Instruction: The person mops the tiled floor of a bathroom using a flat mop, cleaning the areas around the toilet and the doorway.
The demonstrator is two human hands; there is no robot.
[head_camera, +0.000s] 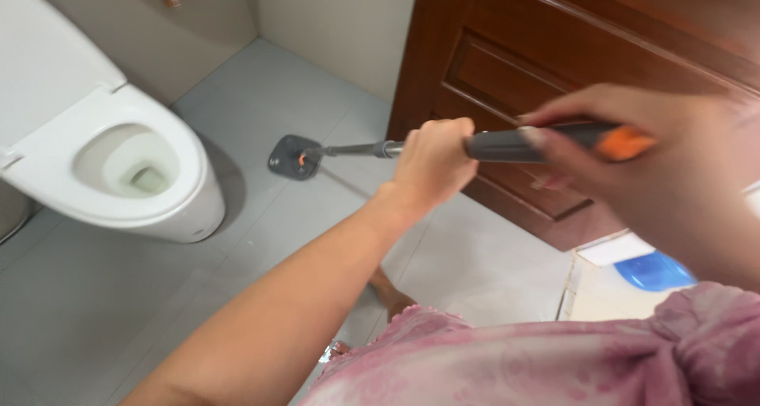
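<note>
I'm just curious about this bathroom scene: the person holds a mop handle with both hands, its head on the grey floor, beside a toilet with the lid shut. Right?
Not quite. The head view shows the toilet lid raised and the bowl open. The rest holds: left hand and right hand grip the mop handle, its head on the grey floor.

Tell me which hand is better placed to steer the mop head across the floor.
The left hand: it grips the mop pole lower down, nearer the mop head. The right hand holds the upper handle end.

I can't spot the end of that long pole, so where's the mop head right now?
In the head view, the mop head lies flat on the grey floor left of centre, between the toilet and the wooden door.
</note>
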